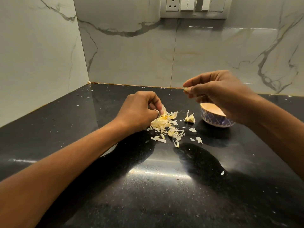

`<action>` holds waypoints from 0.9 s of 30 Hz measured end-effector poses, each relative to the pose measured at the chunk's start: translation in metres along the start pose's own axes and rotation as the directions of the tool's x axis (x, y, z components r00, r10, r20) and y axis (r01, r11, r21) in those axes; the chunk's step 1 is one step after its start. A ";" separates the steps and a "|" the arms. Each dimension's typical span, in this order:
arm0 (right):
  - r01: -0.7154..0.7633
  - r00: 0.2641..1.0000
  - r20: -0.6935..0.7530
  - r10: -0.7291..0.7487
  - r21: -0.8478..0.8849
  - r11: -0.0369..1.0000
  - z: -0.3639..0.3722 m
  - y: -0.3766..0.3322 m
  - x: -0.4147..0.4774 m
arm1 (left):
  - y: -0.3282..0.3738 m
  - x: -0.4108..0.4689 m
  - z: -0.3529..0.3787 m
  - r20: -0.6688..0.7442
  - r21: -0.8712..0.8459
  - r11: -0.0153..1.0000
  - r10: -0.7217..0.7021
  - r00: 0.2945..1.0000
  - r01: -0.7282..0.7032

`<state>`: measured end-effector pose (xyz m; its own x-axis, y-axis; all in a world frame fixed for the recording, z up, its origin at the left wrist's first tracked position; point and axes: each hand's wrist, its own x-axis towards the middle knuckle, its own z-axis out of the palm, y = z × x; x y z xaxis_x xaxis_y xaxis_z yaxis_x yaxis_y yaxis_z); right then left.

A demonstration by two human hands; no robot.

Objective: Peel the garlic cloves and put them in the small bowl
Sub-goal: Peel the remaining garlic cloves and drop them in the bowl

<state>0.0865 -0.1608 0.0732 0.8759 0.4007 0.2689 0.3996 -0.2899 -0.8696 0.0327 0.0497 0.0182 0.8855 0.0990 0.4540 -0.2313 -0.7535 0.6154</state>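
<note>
My right hand (218, 94) hovers above the small bowl (215, 120) and pinches a pale garlic clove (185, 89) between thumb and fingertips. The bowl is blue-patterned outside and orange inside; my hand hides much of it. My left hand (139, 111), with a ring on one finger, is curled over a heap of garlic skins (166, 124) on the black counter and seems to pinch some of them. A small unpeeled piece of garlic (190, 118) lies between the heap and the bowl.
The glossy black counter (148, 186) fills a corner between two marble-look walls. Loose skin flakes (199, 139) lie scattered in front of the heap. A socket and switch panel (194, 7) is on the back wall.
</note>
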 end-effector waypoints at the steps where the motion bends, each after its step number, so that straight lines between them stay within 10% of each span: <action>1: 0.005 1.000 -0.009 -0.006 -0.043 0.999 -0.004 -0.001 0.001 | 0.000 0.000 0.001 -0.012 0.018 1.000 -0.001 1.000 0.001; 18: -0.075 0.993 -0.001 0.115 -0.765 0.640 -0.042 0.000 0.004 | 0.009 -0.007 -0.001 -0.131 0.169 0.985 0.035 0.991 -0.013; 23: 0.154 0.985 0.051 -0.162 -0.667 0.728 -0.021 0.002 0.002 | 0.012 -0.009 -0.003 -0.167 0.264 0.964 0.038 0.985 0.008; 27: 0.273 0.962 0.218 -0.164 -0.802 0.532 0.004 0.017 0.004 | 0.014 -0.010 -0.004 -0.165 0.308 0.952 0.054 0.985 -0.001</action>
<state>0.0963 -0.1608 0.0578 0.7179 0.6227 0.3112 0.6683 -0.7417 -0.0574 0.0193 0.0404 0.0247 0.7931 0.1635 0.5867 -0.0972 -0.9170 0.3868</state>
